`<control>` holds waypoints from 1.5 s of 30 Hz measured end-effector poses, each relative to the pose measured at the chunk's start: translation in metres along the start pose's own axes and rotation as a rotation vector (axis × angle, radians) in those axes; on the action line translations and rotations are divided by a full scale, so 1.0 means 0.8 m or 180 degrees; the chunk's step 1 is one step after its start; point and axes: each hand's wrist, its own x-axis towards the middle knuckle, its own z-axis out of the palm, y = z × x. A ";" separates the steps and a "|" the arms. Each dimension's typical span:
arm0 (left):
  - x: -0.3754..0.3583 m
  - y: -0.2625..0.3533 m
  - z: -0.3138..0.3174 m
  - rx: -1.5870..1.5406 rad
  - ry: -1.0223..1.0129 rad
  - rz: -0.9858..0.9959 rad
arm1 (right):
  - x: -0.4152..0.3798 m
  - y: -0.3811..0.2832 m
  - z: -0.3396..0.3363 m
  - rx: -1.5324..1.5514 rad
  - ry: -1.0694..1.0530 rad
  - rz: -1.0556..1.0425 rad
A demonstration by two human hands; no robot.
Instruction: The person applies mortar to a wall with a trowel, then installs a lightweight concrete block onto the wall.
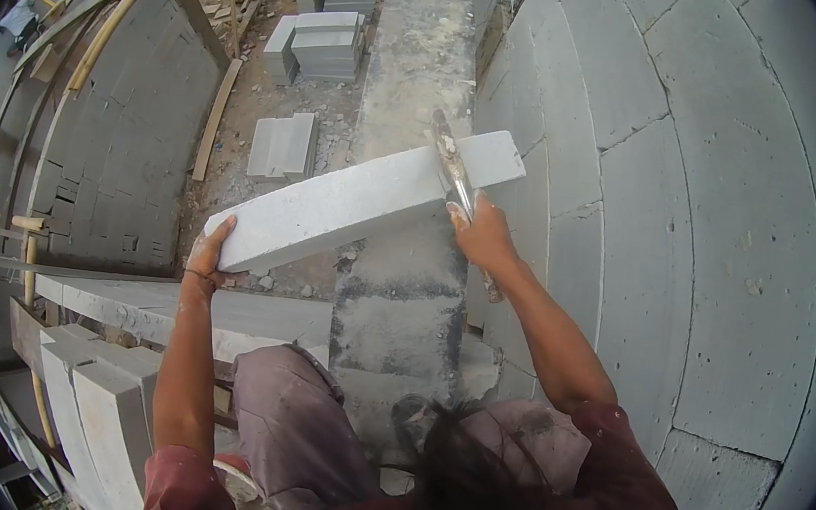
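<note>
A long, pale lightweight concrete block [355, 194] is held slantwise over the wall top, its right end higher in the view. My left hand [208, 252] grips its lower left end, thumb on the upper face. My right hand [484, 233] is closed round a mortar-crusted hand tool [452, 164] with a shiny shaft. The tool crosses over the block near its right end, and its handle sticks out below my hand. What sort of head or blade it has, I cannot tell.
The narrow mortar-stained wall top [393, 339] runs away from me between my knees. A tall block wall [627, 189] rises close on my right. Stacked blocks [326, 44] stand on the rubble floor below, and more blocks [109, 402] are at my left. Bamboo poles [135, 2] and a person [20, 19] show far left.
</note>
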 end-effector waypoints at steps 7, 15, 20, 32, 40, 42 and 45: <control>0.007 0.003 -0.005 -0.0173 -0.0146 -0.0037 | 0.011 -0.029 -0.053 0.1569 -0.0716 0.1302; -0.020 -0.010 -0.007 0.0114 -0.0345 0.0555 | 0.119 0.094 -0.062 0.1025 0.0644 0.1081; -0.040 -0.079 -0.024 0.0190 -0.0435 0.1683 | 0.059 0.120 -0.031 0.2153 0.0316 0.1672; 0.010 -0.210 -0.053 -0.0354 -0.0383 0.0005 | -0.191 0.146 -0.018 0.0677 0.0225 0.2157; 0.034 -0.125 -0.021 -0.0122 -0.0650 -0.0413 | -0.122 0.140 0.002 0.2998 0.0646 0.2743; 0.053 -0.142 -0.030 0.0151 -0.0453 -0.0099 | -0.094 0.142 0.010 0.2732 0.0656 0.2818; 0.069 -0.148 -0.059 0.0207 -0.0178 0.0457 | -0.082 0.134 0.006 0.2355 0.0724 0.2789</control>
